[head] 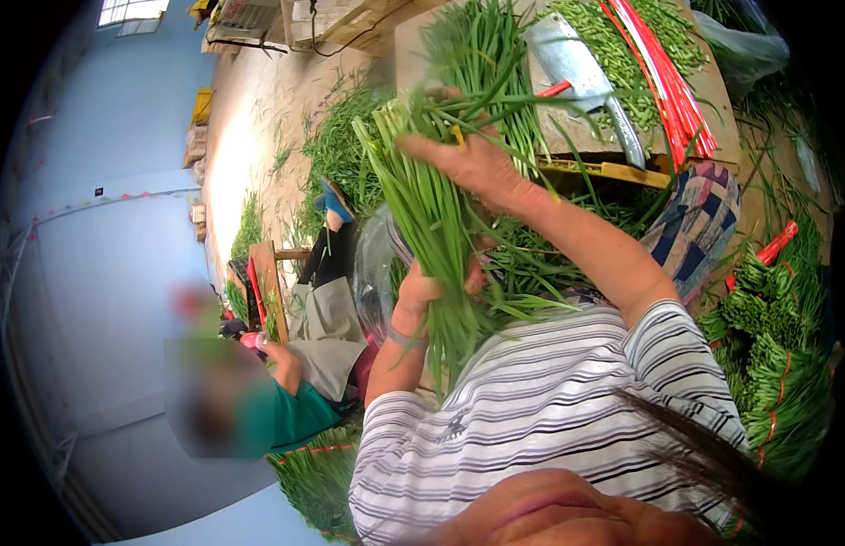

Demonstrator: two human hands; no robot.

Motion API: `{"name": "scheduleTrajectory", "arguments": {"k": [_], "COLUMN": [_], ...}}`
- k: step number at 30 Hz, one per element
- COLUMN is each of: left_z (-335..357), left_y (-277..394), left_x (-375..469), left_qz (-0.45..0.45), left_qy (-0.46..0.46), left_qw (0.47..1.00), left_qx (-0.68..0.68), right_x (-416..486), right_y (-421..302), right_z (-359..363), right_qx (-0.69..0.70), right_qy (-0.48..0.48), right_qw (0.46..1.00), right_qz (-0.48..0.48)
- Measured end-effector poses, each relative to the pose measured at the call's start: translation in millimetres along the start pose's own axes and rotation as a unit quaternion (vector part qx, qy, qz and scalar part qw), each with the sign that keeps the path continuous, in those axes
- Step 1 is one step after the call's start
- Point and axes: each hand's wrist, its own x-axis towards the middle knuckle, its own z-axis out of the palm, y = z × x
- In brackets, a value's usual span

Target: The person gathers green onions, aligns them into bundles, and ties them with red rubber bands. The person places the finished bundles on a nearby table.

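A long bunch of garlic chives (pixel 422 205) is held upright before my striped shirt, pale stem ends at the top. My left hand (pixel 420 290), with a metal band at the wrist, grips its lower, leafy part. Across the stem ends lies my right hand (pixel 474 160), slightly blurred, with stray leaves and a yellowed piece at its fingers. Beyond it, more chives (pixel 487 75) lie on a board (pixel 412 51). A cleaver (pixel 576 65) rests beside them, next to chopped green pieces (pixel 668 37) and red-and-white ties (pixel 661 82).
Loose leaves (pixel 545 256) cover my lap area, near a yellow plastic edge (pixel 613 170). Tied chive bundles (pixel 770 355) are piled at right. Clear plastic (pixel 373 273) hangs at left. A co-worker in a green top (pixel 300 416) sits further left. Leaf heaps (pixel 340 143) lie on the floor.
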Motion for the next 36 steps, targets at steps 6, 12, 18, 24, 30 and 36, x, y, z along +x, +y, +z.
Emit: {"name": "scheduleTrajectory", "arguments": {"k": [6,12,18,24,30,36], "left_z": [-3,-18,-38,-46,-17,-25], "left_y": [2,-10,-23,-28,-43,-42], "left_x": [-7,-21,-44,-50,-34,-35], "left_qz": [-0.054,-0.077,-0.108,-0.058,0.028,0.034], "left_qy": [0.052,0.051,0.034,0.11,0.134,0.124], "left_qw": [0.976,0.966,0.972,0.966,0.947,0.954], "left_qx": [0.205,0.242,0.205,0.228,0.289,0.269], "right_x": [0,-17,18,-4,-56,-41], "right_y": [12,63,60,-3,14,67], "right_z": [-41,-70,-125,-140,-72,-88], "right_qx": [-0.207,-0.385,-0.218,-0.059,-0.182,0.059], "right_qy": [-0.074,-0.088,0.073,0.002,-0.232,-0.124], "right_qw": [0.975,0.91,0.971,0.992,0.955,0.95], "right_qz": [-0.03,-0.128,0.064,0.11,0.028,0.28]}}
